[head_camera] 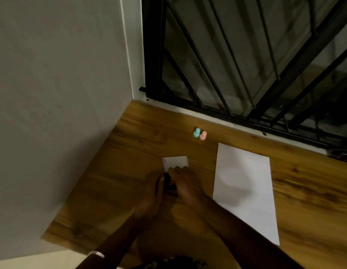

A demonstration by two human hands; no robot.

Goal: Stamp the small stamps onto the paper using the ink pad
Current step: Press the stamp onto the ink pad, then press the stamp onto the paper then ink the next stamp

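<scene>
Head view: both hands on ink pad — paper apart, right.

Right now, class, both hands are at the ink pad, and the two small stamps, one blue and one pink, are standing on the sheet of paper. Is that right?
Not quite. The head view shows the blue stamp and pink stamp standing on the bare wooden table, beyond the paper. Both hands are at the ink pad.

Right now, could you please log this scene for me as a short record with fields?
surface: wooden table
paper: blank white sheet, lying flat to the right of the hands
stamps: teal stamp and pink stamp, upright, side by side, untouched
ink pad: dark ink pad with a white lid
left hand: on the ink pad
right hand: on the ink pad
</scene>
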